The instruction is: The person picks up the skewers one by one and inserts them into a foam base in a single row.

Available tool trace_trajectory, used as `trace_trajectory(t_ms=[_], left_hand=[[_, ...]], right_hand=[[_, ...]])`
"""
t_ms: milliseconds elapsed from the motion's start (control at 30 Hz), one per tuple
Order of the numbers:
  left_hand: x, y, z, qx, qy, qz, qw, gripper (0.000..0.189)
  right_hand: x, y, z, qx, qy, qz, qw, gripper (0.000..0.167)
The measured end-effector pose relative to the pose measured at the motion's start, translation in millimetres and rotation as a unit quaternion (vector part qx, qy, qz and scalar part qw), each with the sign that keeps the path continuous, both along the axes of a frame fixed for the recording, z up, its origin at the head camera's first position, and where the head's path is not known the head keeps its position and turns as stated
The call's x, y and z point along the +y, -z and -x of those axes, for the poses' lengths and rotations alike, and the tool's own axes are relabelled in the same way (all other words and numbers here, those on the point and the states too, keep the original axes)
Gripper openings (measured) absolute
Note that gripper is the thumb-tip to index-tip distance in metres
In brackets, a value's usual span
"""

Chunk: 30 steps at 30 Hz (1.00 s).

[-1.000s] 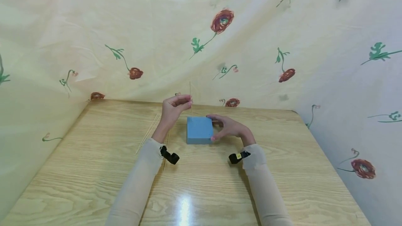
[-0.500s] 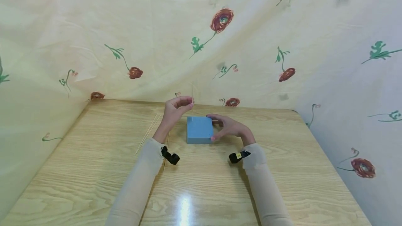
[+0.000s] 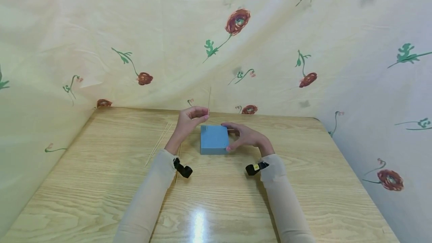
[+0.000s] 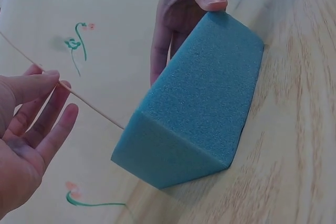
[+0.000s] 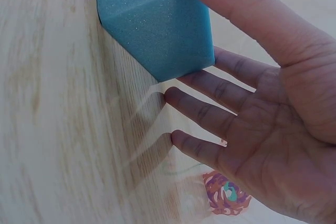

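My left hand [image 3: 189,122] pinches a thin wooden skewer [image 3: 209,98] between thumb and fingertips, with the stick standing nearly upright and leaning slightly right. Its lower end reaches the top of a blue foam block [image 3: 214,138] near the back left corner. In the left wrist view the skewer [image 4: 94,107] runs to the block's upper edge, where its tip is hidden. My right hand [image 3: 248,137] holds the block from the right, the thumb at the front right corner and the fingers round the back. The block [image 5: 157,30] sits on the table in the right wrist view.
Several more skewers [image 3: 157,146] lie on the wooden table [image 3: 216,190], left of the block. One skewer [image 3: 180,152] is partly covered by my left forearm. A flowered cloth [image 3: 175,40] hangs behind the table and along its sides.
My left hand has moved slightly right and down with the skewer, bringing its lower end over the block's top. The skewer now leans a little right. Right hand and block have stayed still.
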<state>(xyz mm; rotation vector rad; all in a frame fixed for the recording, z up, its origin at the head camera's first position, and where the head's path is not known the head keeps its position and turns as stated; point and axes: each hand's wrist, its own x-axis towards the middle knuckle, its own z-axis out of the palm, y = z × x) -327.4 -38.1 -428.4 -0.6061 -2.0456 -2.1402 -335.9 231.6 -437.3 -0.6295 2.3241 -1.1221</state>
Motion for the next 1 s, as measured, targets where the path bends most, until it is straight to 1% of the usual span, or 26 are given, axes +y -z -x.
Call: trace_trajectory(t_ms=[233, 467, 600, 767, 1000], left_hand=[[0.1, 6.5, 4.3, 0.016, 0.001, -0.004, 0.9999, 0.022], [0.4, 8.7, 5.2, 0.013, -0.004, -0.001, 0.9999, 0.020], [1.3, 10.5, 5.8, 0.020, -0.005, -0.002, 0.9998, 0.021], [3.8, 10.0, 4.6, 0.030, -0.006, -0.004, 0.9995, 0.021], [5.1, 9.2, 4.3, 0.024, -0.003, -0.003, 0.9997, 0.018]], right_hand=[[0.6, 0.3, 0.6, 0.000, -0.002, 0.002, 1.0000, 0.105], [-0.1, -0.1, 0.5, -0.002, -0.005, 0.004, 1.0000, 0.106], [-0.3, -1.3, -0.7, 0.000, -0.006, 0.003, 1.0000, 0.106], [-0.8, -2.0, -1.7, 0.002, -0.006, 0.003, 1.0000, 0.104], [-1.5, -2.7, -3.0, -0.001, -0.010, 0.008, 0.9999, 0.103]])
